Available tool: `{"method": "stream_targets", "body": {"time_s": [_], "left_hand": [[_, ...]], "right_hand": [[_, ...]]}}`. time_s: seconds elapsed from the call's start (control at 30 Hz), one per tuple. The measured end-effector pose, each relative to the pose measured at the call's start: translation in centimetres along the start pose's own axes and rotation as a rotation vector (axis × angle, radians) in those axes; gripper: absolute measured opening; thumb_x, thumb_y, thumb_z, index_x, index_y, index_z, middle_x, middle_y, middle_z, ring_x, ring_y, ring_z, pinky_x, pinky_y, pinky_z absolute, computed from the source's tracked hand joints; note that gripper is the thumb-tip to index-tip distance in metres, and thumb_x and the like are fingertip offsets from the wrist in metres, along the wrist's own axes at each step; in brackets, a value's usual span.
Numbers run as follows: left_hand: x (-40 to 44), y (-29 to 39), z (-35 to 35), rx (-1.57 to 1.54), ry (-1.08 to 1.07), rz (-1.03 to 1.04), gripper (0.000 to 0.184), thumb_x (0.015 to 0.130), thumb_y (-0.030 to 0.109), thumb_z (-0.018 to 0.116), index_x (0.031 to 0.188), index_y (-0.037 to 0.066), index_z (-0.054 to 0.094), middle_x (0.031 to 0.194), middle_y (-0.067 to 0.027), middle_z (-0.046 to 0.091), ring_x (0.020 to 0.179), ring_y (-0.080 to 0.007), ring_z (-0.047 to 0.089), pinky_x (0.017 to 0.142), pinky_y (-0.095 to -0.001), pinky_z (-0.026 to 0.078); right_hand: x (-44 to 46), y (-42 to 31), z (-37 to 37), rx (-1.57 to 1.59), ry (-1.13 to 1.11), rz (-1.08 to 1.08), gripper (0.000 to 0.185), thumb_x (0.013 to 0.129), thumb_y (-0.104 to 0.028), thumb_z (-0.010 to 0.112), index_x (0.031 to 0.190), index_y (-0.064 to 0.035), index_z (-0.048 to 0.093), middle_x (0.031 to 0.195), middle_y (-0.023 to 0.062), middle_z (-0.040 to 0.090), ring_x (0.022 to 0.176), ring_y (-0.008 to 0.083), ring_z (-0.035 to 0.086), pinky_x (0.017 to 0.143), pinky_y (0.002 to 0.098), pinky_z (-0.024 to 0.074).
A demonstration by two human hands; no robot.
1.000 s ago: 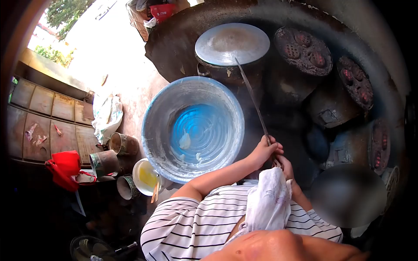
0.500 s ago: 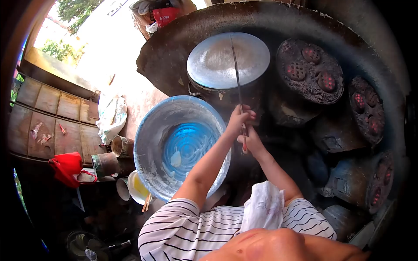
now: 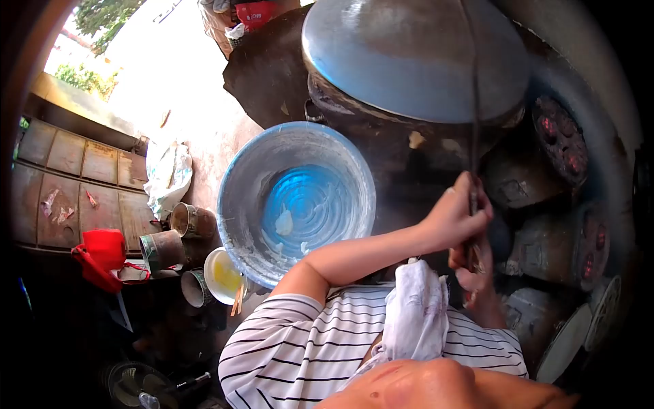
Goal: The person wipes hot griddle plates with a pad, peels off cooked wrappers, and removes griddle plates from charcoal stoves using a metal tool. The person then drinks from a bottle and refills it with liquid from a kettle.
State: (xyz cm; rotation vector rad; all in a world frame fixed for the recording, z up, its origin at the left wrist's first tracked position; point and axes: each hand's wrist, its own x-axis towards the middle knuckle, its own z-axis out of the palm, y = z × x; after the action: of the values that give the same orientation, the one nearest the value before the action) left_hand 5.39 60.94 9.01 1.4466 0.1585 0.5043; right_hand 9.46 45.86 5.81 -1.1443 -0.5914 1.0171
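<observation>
A long thin metal rod runs up across a large round metal disc, which looks like a griddle or lid. My left hand is closed around the rod, below the disc. Just beneath it, my right hand grips the rod's lower end, partly shaded. The disc hangs over the stoves at the top, and its upper edge is cut off. How the rod joins it cannot be made out. Left of my hands stands a big blue basin with white residue and pale lumps inside.
Glowing stoves curve along the right, with a second stove lower down. By the basin stand a small tub of yellow liquid and metal cans. A red bag and a fan are at left.
The disc has come up closer and moved right, now covering the stove with glowing briquettes. Both hands have moved right and down with the rod.
</observation>
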Motion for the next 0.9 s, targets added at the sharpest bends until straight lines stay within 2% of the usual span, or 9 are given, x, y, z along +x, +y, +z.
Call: {"method": "stream_targets", "body": {"time_s": [0.17,0.33,0.43,0.47,0.5,0.6,0.67,0.8,0.9], "left_hand": [[-8.2,0.8,8.1,-0.344,-0.401,-0.222,0.033,0.082,0.008,0.064,0.094,0.004,0.034,0.081,-0.0081,0.059,0.076,-0.0145,0.06,0.068,-0.0295,0.05],[-12.1,-1.7,12.5,-0.702,-0.541,-0.648,0.032,0.086,0.007,0.062,0.096,0.004,0.032,0.087,-0.0129,0.061,0.081,-0.0195,0.063,0.067,-0.031,0.053],[-11.8,-8.0,13.6,-1.017,-0.488,-1.014,0.036,0.083,-0.001,0.06,0.101,0.004,0.029,0.087,-0.0188,0.061,0.08,-0.0262,0.064,0.062,-0.0343,0.054],[-11.3,-10.4,13.3,-0.994,-0.474,-1.085,0.031,0.082,-0.001,0.058,0.098,0.003,0.032,0.086,-0.0187,0.061,0.079,-0.0276,0.064,0.062,-0.0353,0.054],[-10.9,-13.2,12.9,-0.972,-0.456,-1.151,0.025,0.082,-0.002,0.057,0.094,0.002,0.036,0.085,-0.0186,0.061,0.078,-0.029,0.064,0.061,-0.0362,0.053],[-10.2,-25.3,12.0,-0.889,-0.282,-1.391,0.006,0.082,0.002,0.054,0.084,-0.002,0.05,0.084,-0.0186,0.061,0.076,-0.0304,0.063,0.062,-0.0415,0.053],[-11.0,-34.0,9.7,-0.952,-0.028,-1.499,0.009,0.084,0.007,0.052,0.085,-0.002,0.055,0.084,-0.0182,0.061,0.075,-0.0304,0.062,0.063,-0.0426,0.052],[-10.3,-39.8,-0.2,-1.001,0.347,-1.42,0.03,0.092,0.034,0.048,0.091,0.005,0.057,0.085,-0.0152,0.06,0.077,-0.0292,0.06,0.069,-0.0401,0.051],[-12.8,-38.0,-2.4,-0.909,0.668,-1.263,0.042,0.093,0.047,0.046,0.1,0.007,0.058,0.091,-0.0133,0.061,0.084,-0.0261,0.059,0.076,-0.039,0.05]], "right_hand": [[-16.7,-3.3,1.0,-0.318,0.349,0.213,0.1,0.051,-0.015,0.059,0.142,-0.0023,0.02,0.095,-0.0027,0.042,0.07,0.0039,0.037,0.06,0.0149,0.0303],[-23.1,-5.1,2.6,-0.171,0.491,0.362,0.101,0.056,-0.015,0.057,0.145,0.0053,0.015,0.12,0.0071,0.045,0.096,0.0081,0.048,0.068,0.0141,0.0383],[-21.9,-3.4,-1.3,0.011,0.466,0.593,0.068,0.063,-0.013,0.061,0.128,-0.0005,0.041,0.09,0.0016,0.049,0.061,0.0055,0.045,0.046,0.0163,0.0328],[-19.9,-2.0,-2.0,-0.038,0.596,0.702,0.047,0.068,-0.009,0.059,0.113,-0.0061,0.047,0.076,-0.0008,0.044,0.048,0.0045,0.035,0.04,0.0191,0.0269],[-18.2,-0.2,-4.1,0.235,0.628,0.767,0.041,0.072,-0.002,0.055,0.112,-0.0083,0.048,0.075,-0.0009,0.045,0.048,0.0045,0.034,0.04,0.0189,0.0256],[-12.5,8.9,-9.9,0.286,0.591,0.915,0.009,0.084,-0.017,0.051,0.092,-0.0149,0.048,0.057,-0.0059,0.038,0.038,0.0045,0.028,0.034,0.0203,0.0201],[-8.0,15.9,-12.8,0.248,0.504,1.0,0.034,0.094,-0.041,0.044,0.07,-0.0172,0.048,0.053,-0.0051,0.038,0.035,0.0049,0.028,0.031,0.0213,0.0177],[4.8,27.8,-13.7,0.433,0.507,1.125,0.021,0.086,-0.026,0.05,0.067,-0.0163,0.047,0.053,-0.0048,0.034,0.037,0.0041,0.026,0.033,0.0205,0.0212],[10.3,32.7,-12.5,0.541,0.491,1.132,0.024,0.079,-0.029,0.054,0.062,-0.0158,0.043,0.049,-0.005,0.03,0.035,0.0055,0.024,0.033,0.0205,0.0204]]}}
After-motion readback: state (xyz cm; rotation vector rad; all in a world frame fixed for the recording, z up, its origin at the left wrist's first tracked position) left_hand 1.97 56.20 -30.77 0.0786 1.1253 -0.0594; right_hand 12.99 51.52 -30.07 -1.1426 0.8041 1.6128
